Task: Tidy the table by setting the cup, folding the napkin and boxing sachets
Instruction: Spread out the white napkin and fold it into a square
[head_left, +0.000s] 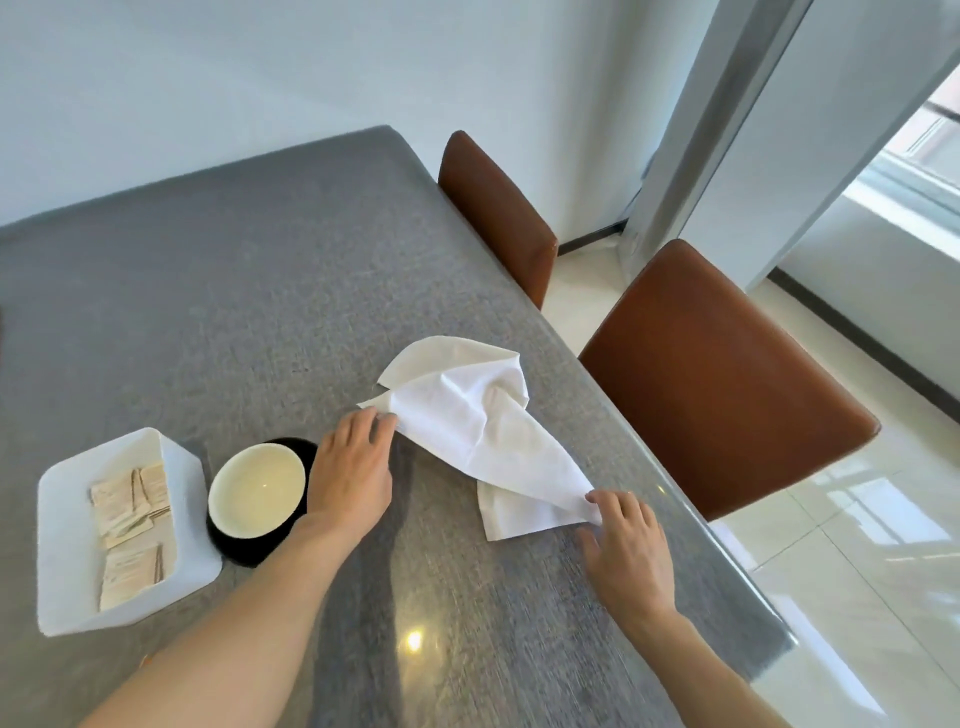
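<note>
A white cloth napkin (467, 415) lies rumpled and partly folded over itself on the grey table (234, 270), near its right edge. My left hand (353, 467) pinches the napkin's left corner. My right hand (623, 540) pinches its near corner, close to the table edge. A white cup (256, 488) stands upright on a black saucer (244, 548) just left of my left hand. Further left, a white open box (67, 545) holds several beige sachets (130, 499).
Two brown leather chairs (717, 384) (493, 208) stand along the table's right side. The table's right edge runs diagonally beside my right hand. Beyond it are glossy floor tiles and a window frame.
</note>
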